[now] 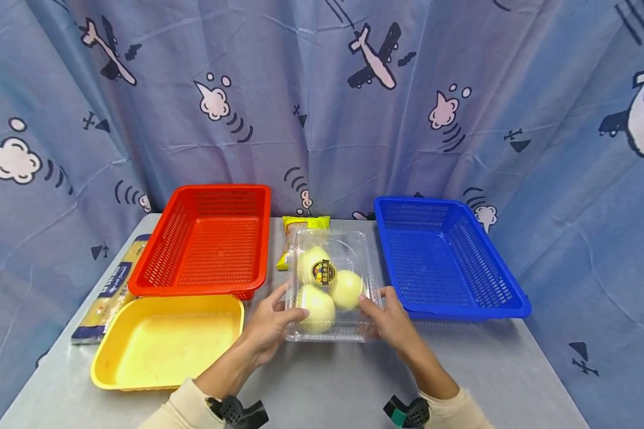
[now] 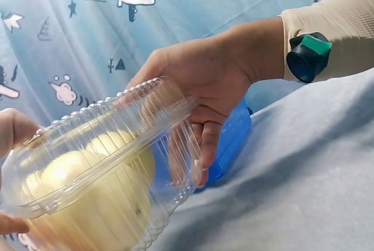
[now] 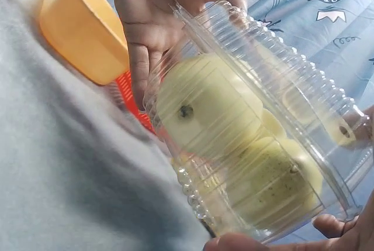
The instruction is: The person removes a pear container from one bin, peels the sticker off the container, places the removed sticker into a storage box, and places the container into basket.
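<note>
A clear plastic clamshell box [image 1: 330,280] holds three pale yellow round fruits [image 1: 316,307], one with a dark sticker. It is in the middle of the grey table [image 1: 327,381], between the two baskets. My left hand [image 1: 281,313] grips its left side, thumb on top and fingers along the wall. My right hand [image 1: 381,307] grips its right side. In the left wrist view the right hand [image 2: 198,81] curls round the box [image 2: 99,163]. In the right wrist view the left hand [image 3: 149,28] wraps over the box [image 3: 257,134], which looks tilted.
A red basket [image 1: 206,244] stands at the back left and a blue basket [image 1: 445,256] at the right. A yellow tray [image 1: 166,342] lies at the front left, with a long pasta packet [image 1: 107,292] beside it. A yellow snack packet [image 1: 303,225] lies behind the box. Curtains close in the table.
</note>
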Tool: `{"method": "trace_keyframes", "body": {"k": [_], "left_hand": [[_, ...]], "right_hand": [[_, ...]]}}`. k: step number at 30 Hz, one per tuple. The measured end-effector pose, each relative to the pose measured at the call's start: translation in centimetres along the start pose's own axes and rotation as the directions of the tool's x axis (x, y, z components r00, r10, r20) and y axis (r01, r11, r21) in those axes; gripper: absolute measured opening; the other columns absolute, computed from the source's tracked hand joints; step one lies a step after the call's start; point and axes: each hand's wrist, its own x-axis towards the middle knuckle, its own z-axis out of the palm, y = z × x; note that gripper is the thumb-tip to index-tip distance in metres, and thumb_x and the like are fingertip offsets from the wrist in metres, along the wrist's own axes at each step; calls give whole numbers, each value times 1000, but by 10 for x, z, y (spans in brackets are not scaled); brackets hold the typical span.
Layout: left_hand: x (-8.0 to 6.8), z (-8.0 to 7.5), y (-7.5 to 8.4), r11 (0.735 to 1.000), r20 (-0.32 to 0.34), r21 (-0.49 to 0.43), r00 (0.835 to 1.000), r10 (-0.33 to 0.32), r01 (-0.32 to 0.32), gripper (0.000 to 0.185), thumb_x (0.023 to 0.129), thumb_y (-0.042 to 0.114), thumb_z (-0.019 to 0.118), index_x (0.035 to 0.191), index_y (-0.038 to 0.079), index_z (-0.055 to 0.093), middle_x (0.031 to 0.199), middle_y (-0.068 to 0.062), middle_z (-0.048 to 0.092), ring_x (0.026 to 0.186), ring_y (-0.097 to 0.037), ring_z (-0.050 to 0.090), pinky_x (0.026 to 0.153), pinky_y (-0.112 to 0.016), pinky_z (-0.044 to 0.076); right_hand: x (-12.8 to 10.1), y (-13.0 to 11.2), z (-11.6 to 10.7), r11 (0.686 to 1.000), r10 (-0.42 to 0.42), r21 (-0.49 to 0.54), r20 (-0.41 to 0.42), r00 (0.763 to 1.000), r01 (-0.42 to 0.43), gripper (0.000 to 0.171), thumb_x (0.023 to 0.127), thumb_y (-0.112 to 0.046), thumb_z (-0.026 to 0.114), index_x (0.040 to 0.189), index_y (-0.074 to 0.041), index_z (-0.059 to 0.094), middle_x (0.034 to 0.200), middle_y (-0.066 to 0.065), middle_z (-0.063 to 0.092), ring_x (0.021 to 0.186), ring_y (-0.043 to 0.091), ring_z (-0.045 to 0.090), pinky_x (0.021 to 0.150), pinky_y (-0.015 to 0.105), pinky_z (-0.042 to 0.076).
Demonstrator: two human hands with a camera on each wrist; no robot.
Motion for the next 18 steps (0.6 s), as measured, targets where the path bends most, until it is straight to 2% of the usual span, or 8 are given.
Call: {"method": "trace_keyframes", "body": {"k": [6, 12, 18], "left_hand": [[1, -4, -8, 1000, -29, -6, 1000, -10, 10, 87, 78, -4, 64, 153, 2, 20, 122, -28, 48, 90, -22, 60, 78, -34, 52], [1, -8, -17, 1000, -51, -5, 999, -9, 8, 87, 75, -9, 61, 151, -3, 19, 114, -26, 51, 82, -21, 60, 75, -33, 53], [3, -11, -24, 999, -81, 6, 996, -34, 35, 89, 74, -8, 62, 151, -2, 20, 115, -26, 50, 83, -22, 59, 73, -31, 53]], "right_hand": [[1, 11, 5, 994, -16, -104, -31, 999, 13, 33, 95, -25, 61, 109, -2, 43, 91, 15, 58, 70, 23, 53, 56, 33, 47], [2, 18, 10, 993, -17, -119, -36, 999, 13, 34, 93, -28, 65, 107, -3, 47, 92, 13, 61, 68, 23, 55, 56, 34, 48], [3, 27, 13, 987, -18, -160, -56, 998, 8, 33, 91, -31, 66, 100, -5, 47, 87, 11, 62, 65, 22, 56, 54, 35, 49]]}}
